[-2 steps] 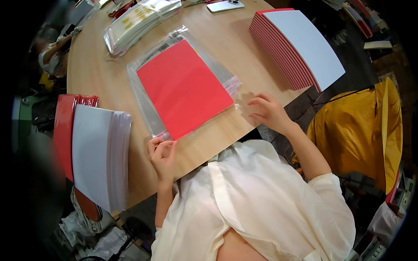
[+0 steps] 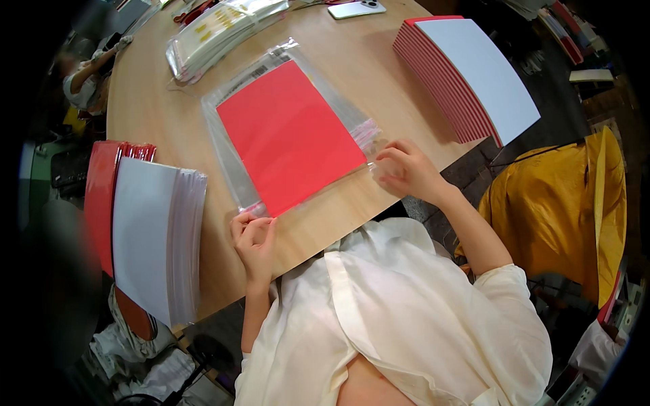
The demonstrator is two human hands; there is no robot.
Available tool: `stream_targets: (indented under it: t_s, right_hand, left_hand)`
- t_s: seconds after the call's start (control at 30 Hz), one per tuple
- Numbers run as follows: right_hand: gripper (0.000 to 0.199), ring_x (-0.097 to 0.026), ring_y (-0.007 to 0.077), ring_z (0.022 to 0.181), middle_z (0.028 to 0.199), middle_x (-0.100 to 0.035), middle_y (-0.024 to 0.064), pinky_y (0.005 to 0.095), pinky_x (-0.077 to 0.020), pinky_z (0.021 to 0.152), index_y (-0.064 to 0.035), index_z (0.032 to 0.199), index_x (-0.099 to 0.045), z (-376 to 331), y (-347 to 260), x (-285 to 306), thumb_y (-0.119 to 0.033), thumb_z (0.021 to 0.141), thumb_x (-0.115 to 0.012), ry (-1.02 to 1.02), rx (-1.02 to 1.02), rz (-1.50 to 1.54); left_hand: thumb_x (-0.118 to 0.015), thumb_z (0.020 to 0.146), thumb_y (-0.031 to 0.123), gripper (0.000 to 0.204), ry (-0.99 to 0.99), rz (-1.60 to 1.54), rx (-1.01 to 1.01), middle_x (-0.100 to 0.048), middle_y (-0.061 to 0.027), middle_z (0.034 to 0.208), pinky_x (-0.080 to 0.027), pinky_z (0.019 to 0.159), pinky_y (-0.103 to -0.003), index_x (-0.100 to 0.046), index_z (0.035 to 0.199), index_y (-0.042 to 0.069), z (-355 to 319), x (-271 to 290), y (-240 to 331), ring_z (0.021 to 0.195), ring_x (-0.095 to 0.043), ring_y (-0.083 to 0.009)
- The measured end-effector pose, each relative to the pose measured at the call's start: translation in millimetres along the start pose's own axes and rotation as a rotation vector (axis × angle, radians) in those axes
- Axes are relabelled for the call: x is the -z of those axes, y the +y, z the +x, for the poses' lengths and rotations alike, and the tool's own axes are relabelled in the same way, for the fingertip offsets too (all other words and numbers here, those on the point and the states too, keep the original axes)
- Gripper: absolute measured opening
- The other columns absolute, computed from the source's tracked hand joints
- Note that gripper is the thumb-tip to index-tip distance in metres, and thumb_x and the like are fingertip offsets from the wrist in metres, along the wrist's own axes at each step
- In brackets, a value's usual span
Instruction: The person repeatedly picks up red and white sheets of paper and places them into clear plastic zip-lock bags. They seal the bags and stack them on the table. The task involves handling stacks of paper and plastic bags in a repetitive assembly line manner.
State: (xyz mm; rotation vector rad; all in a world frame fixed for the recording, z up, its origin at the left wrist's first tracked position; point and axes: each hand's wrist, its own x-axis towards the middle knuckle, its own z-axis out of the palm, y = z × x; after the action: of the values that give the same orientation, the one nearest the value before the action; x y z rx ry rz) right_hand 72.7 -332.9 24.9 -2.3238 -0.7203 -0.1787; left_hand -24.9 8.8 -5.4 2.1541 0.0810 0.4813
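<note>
- Pinching the red sheet (image 2: 291, 135) by its near corner with left hand (image 2: 253, 245).
- Holding right hand (image 2: 418, 173) with fingers parted, just beside the sheet's right corner.
- Resting the sheet over clear bags (image 2: 232, 159) on the bench (image 2: 332, 223).

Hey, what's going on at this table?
A person's left hand touches the near corner of a red sheet that lies on clear plastic. The right hand is by the sheet's right corner; I can't tell if it touches. A white-topped red stack stands on the right, a plastic-wrapped stack on the left.
</note>
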Motion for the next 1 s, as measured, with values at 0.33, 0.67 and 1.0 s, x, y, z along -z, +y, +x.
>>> stream_targets:
  t_s: [0.33, 0.67, 1.0]
  right_hand:
    - [0.013, -0.053, 0.0267, 0.102, 0.099, -0.055, 0.0103, 0.0369, -0.0436, 0.089, -0.0013, 0.080, -0.062, 28.1, 22.8, -17.4, -0.008, 0.079, -0.072, -0.098, -0.175, 0.391]
    - [0.011, -0.046, 0.0299, 0.107, 0.105, -0.052, 0.0114, 0.0380, -0.0402, 0.093, -0.0003, 0.077, -0.061, 37.4, 18.2, -36.8, -0.007, 0.077, -0.070, -0.039, -0.256, 0.214]
    - [0.020, -0.048, 0.0309, 0.106, 0.108, -0.054, 0.0107, 0.0433, -0.0384, 0.095, -0.0049, 0.093, -0.063, 39.4, -5.3, -45.9, -0.011, 0.075, -0.071, 0.155, -0.303, -0.186]
  left_hand:
    - [-0.078, 0.073, 0.004, 0.010, 0.057, 0.093, 0.039, -0.054, -0.0055, 0.093, -0.042, 0.082, -0.036, -0.069, 0.077, 0.005, 3.1, 0.3, -2.6, 0.094, -0.049, -0.0232]
    - [-0.077, 0.076, 0.008, 0.014, 0.007, 0.094, 0.221, -0.048, -0.0082, 0.107, -0.040, 0.087, -0.033, -0.064, 0.074, 0.003, 11.9, -5.6, -4.2, 0.106, -0.040, -0.0238]
    - [-0.064, 0.077, 0.003, 0.046, 0.044, 0.514, 0.015, -0.044, -0.0138, 0.131, -0.027, 0.108, -0.044, -0.052, 0.121, 0.004, 24.3, -18.9, 18.7, 0.130, -0.032, -0.0343]
